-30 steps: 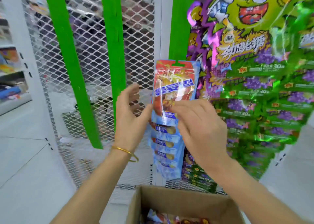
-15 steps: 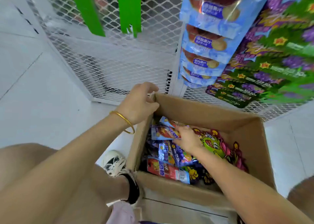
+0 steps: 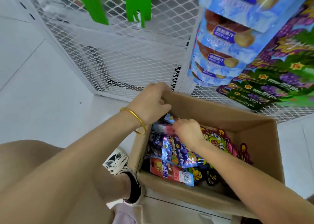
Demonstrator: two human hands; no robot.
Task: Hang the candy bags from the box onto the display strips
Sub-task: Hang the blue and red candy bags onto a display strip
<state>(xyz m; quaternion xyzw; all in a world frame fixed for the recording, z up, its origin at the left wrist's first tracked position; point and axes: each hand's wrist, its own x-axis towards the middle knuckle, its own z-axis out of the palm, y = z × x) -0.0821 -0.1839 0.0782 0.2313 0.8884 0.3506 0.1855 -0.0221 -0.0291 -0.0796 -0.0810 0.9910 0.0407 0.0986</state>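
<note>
Brown box [image 3: 220, 115]; green strips [image 3: 138, 4]; gold bangle [image 3: 136, 117]; white mesh [image 3: 127, 54].

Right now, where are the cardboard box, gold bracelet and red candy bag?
cardboard box [image 3: 220, 116]: head view, far inner wall.
gold bracelet [image 3: 136, 116]: head view, the band's middle.
red candy bag [image 3: 169, 171]: head view, bag's middle.

Hanging blue bags [image 3: 226, 35] carry blurred Chinese label text; green bags [image 3: 271, 94] show "30".

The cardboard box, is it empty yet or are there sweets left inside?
Not empty: many candy bags lie across the bottom of the cardboard box, and the right hand reaches in among them.
</note>
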